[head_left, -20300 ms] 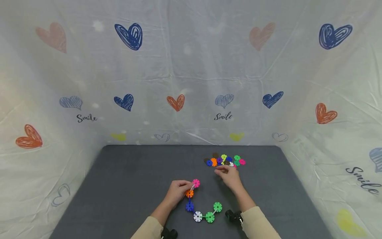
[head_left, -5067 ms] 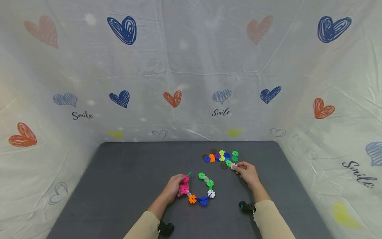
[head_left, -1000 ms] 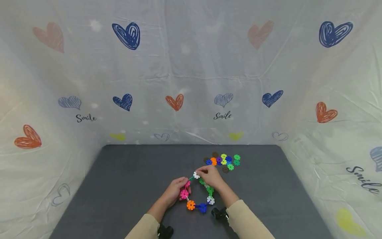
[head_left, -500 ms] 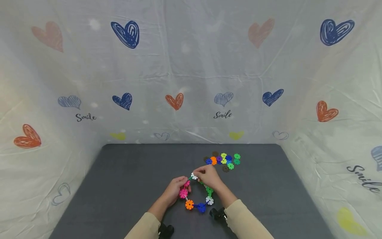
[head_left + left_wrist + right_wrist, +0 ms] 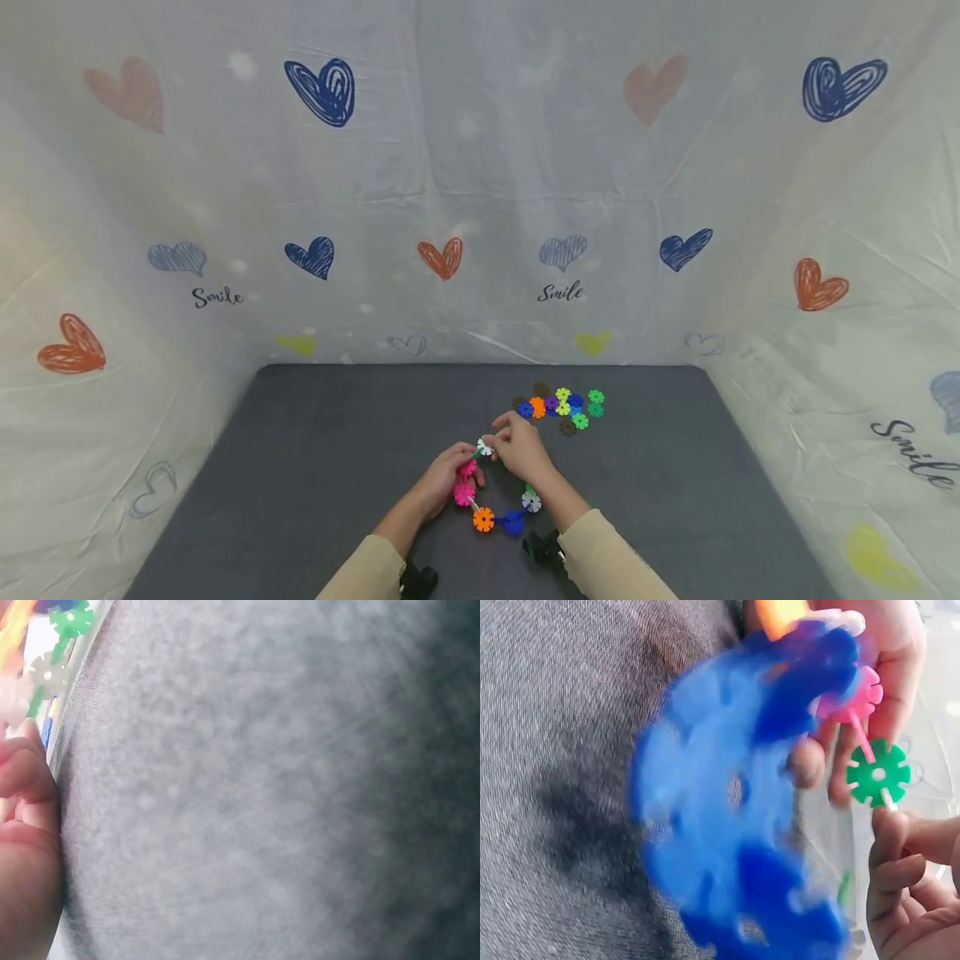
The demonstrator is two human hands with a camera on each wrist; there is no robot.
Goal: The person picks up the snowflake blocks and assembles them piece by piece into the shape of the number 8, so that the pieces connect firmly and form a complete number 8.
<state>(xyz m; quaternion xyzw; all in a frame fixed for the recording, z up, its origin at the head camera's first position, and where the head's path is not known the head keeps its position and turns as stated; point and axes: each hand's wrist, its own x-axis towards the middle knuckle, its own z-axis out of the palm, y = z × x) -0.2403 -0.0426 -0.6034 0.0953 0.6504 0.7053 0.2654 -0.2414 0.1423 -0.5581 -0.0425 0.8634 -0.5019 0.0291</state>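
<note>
A curved chain of interlocking plastic snowflake discs lies between the hands. Its orange disc [image 5: 483,520], blue disc [image 5: 513,522] and lower white disc [image 5: 531,501] form the near side. The left hand [image 5: 444,482] grips the chain at its upper pink disc [image 5: 467,467], with a second pink disc [image 5: 464,493] just below. In the right wrist view, a green disc [image 5: 879,774] joins the pink one. The right hand [image 5: 522,450] pinches a white disc [image 5: 484,447] against that green disc. The right forearm hides most of the chain's green end.
Behind the hands, loose discs lie in a cluster, among them an orange one [image 5: 537,407], a purple one [image 5: 551,402] and a light green one [image 5: 580,421]. The dark grey table [image 5: 337,442] meets a white curtain [image 5: 480,167] printed with hearts.
Since five seconds ago the right hand has brought a white disc from the cluster to the chain's green disc. Over the last second it shifts slightly left. Earlier, the chain had fewer discs.
</note>
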